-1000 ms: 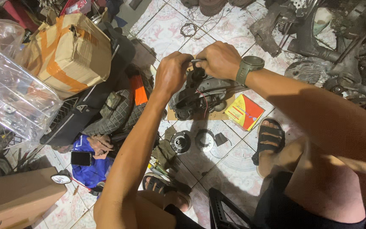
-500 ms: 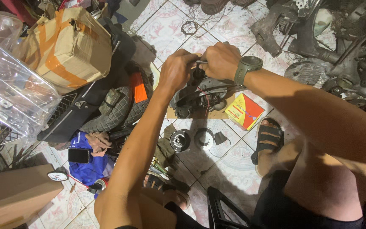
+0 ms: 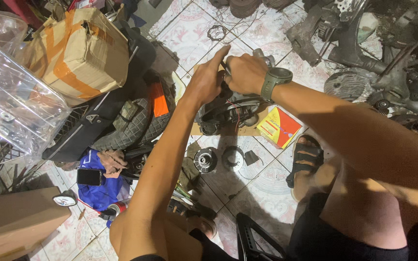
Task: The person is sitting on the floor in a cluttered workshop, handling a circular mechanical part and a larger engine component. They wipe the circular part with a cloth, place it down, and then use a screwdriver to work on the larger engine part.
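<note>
My left hand and my right hand meet above a dark engine part that lies on a piece of cardboard on the tiled floor. The right hand, with a green watch at the wrist, is closed around the top of the part or a tool on it. The left hand grips beside it with the index finger stretched forward. What exactly sits between the fingers is hidden. Red wires show on the engine part below the hands.
A yellow and red box lies right of the part. Two round metal parts rest on the floor tiles. A taped cardboard box, a clear plastic cover, a black seat and engine scrap surround me.
The camera has tilted slightly, shifting the scene. Both hands stay together on the engine part, and my left index finger now points forward.
</note>
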